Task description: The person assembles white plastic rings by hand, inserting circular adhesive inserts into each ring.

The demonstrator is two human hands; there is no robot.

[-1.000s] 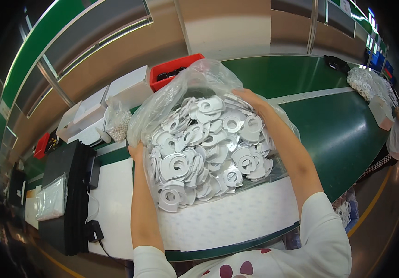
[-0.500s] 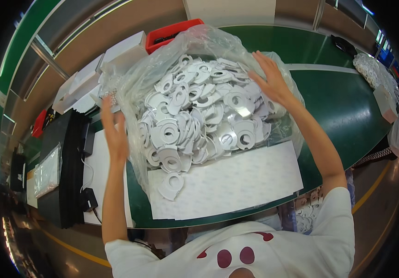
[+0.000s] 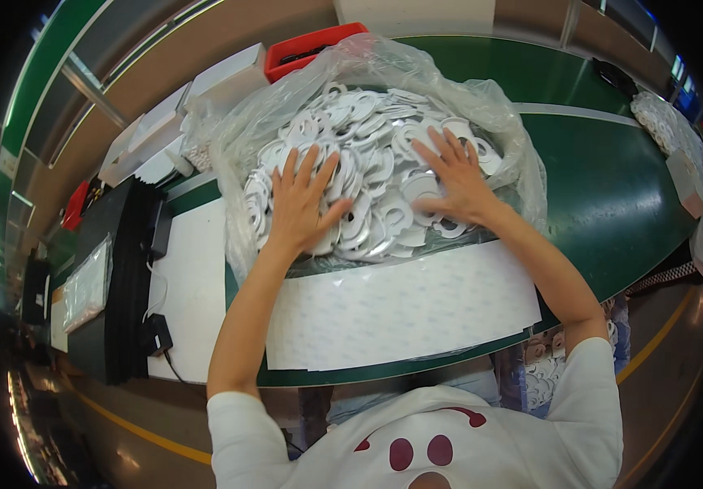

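Note:
A big heap of flat white ring-shaped plastic parts point(image 3: 376, 167) lies on a clear plastic bag point(image 3: 494, 110) spread over the green table. My left hand point(image 3: 302, 204) rests on the near left of the heap, fingers spread, palm down. On its right side lies my right hand point(image 3: 459, 181), also flat with fingers apart, touching the parts. Neither hand grips a part. Between me and the heap is a stack of white sheets point(image 3: 404, 310) with faint marks. The parts under my palms are hidden.
Behind the bag stand a red bin point(image 3: 315, 50) with dark items and white boxes point(image 3: 225, 77). At left are a stack of black sheets point(image 3: 119, 281), a clear packet point(image 3: 88, 281) and a black adapter point(image 3: 156, 334). A bagged pile of white parts point(image 3: 668, 124) lies far right.
Both hands have come inward from the bag's sides and down onto the heap. The single part that lay on the white sheets is no longer there.

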